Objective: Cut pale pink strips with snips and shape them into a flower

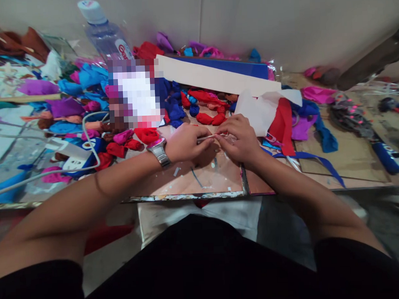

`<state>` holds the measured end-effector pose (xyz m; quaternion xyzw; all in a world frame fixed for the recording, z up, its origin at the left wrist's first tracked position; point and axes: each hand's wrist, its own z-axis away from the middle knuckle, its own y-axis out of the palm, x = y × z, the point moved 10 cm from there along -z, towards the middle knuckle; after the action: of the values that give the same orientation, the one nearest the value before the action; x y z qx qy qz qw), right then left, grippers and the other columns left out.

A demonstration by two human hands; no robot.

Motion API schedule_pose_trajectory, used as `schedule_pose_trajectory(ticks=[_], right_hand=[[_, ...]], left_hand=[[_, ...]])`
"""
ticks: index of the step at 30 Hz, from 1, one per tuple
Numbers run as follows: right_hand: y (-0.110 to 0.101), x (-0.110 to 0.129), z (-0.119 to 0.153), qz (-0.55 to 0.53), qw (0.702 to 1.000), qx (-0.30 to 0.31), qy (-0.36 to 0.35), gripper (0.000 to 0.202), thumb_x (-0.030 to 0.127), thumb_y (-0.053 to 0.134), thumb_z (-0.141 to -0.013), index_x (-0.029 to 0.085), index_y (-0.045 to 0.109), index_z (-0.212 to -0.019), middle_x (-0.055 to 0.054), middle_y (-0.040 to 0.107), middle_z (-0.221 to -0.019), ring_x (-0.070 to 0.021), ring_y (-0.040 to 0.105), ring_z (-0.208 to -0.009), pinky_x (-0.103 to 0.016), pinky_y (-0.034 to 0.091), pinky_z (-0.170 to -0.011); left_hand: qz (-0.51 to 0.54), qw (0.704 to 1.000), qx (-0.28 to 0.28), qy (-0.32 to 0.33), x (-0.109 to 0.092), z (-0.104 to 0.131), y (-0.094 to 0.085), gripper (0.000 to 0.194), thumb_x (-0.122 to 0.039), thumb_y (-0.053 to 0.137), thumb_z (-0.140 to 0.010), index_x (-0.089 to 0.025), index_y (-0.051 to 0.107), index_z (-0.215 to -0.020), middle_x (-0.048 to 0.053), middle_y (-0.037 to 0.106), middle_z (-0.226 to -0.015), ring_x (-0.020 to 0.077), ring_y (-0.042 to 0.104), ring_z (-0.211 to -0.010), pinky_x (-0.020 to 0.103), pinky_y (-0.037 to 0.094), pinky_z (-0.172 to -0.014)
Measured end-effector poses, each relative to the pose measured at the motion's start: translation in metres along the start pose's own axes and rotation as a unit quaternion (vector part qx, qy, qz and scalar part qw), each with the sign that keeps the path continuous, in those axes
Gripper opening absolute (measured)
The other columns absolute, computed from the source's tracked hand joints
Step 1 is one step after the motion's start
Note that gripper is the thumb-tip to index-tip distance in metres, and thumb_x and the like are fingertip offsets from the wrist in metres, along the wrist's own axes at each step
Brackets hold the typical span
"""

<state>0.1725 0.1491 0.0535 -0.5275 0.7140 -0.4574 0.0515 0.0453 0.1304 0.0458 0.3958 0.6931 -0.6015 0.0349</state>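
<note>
My left hand (pixel 189 143), below a silver wristwatch (pixel 159 152), is closed with thumb and fingers pinched on a thin pale strip (pixel 204 139). Close beside it, my right hand (pixel 238 137) pinches the other end, where something thin and pinkish shows; its exact shape is too small to tell. Both hands are just above the table board (pixel 187 180). Beyond them lie twisted red cloth pieces (pixel 209 118). A translucent white sheet (pixel 255 112) and a red cloth strip (pixel 281 127) are right of my right hand.
A clear bottle (pixel 105 37) stands at the back left. Colourful cloth bundles (pixel 67 106) and a white cable (pixel 56 171) spread leftward. A long cream board (pixel 213 77) lies at the back. On the right are a blue ribbon (pixel 320 160) and a cardboard sheet (pixel 344 162).
</note>
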Motion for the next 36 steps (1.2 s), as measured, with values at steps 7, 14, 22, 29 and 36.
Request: schedule_pose_trajectory(ticks=[7,14,22,29,36], right_hand=[[-0.004,0.004,0.0,0.014,1.0,0.001,-0.014,0.014,0.041,0.072,-0.097,0.029,0.08,-0.099,-0.005,0.076,-0.114,-0.0311,0.059,-0.115,-0.054,0.042,-0.102],[-0.009,0.009,0.0,0.003,0.999,-0.017,-0.03,0.011,0.037,0.072,-0.097,0.03,0.08,-0.094,-0.004,0.075,-0.109,-0.0301,0.058,-0.114,-0.054,0.044,-0.101],[-0.015,0.017,0.001,0.001,0.997,-0.039,-0.061,0.009,0.036,0.073,-0.096,0.032,0.081,-0.095,-0.003,0.074,-0.105,-0.0303,0.058,-0.114,-0.055,0.046,-0.101],[-0.018,0.018,0.003,0.017,0.995,-0.046,-0.082,0.008,0.035,0.075,-0.095,0.035,0.081,-0.1,-0.002,0.075,-0.106,-0.0307,0.059,-0.116,-0.056,0.047,-0.102],[-0.014,0.006,0.004,-0.01,0.999,-0.042,-0.023,0.01,0.043,0.076,-0.094,0.035,0.082,-0.094,-0.005,0.075,-0.102,-0.035,0.06,-0.12,-0.063,0.047,-0.105]], left_hand=[[0.027,0.999,0.029,-0.023,0.001,-0.002,0.002,0.034,-0.039,0.059,-0.098,-0.016,0.076,-0.078,0.002,0.07,-0.066,0.0125,0.056,-0.058,0.028,0.033,-0.059],[0.121,0.99,0.058,-0.036,0.003,-0.001,0.007,0.038,-0.043,0.06,-0.099,-0.015,0.077,-0.08,0.003,0.073,-0.07,0.0121,0.061,-0.06,0.024,0.04,-0.057],[0.445,0.858,0.178,-0.184,0.011,0.007,0.032,0.03,-0.044,0.076,-0.093,-0.013,0.076,-0.09,0.009,0.08,-0.083,0.0161,0.077,-0.072,0.026,0.061,-0.068],[0.466,0.847,0.158,-0.2,0.015,0.005,0.031,0.031,-0.043,0.075,-0.094,-0.013,0.076,-0.087,0.008,0.079,-0.082,0.0152,0.077,-0.072,0.025,0.062,-0.069],[0.188,0.979,0.042,-0.065,0.003,-0.003,-0.003,0.033,-0.042,0.065,-0.099,-0.016,0.08,-0.084,0.004,0.078,-0.076,0.0127,0.067,-0.063,0.023,0.049,-0.059]])
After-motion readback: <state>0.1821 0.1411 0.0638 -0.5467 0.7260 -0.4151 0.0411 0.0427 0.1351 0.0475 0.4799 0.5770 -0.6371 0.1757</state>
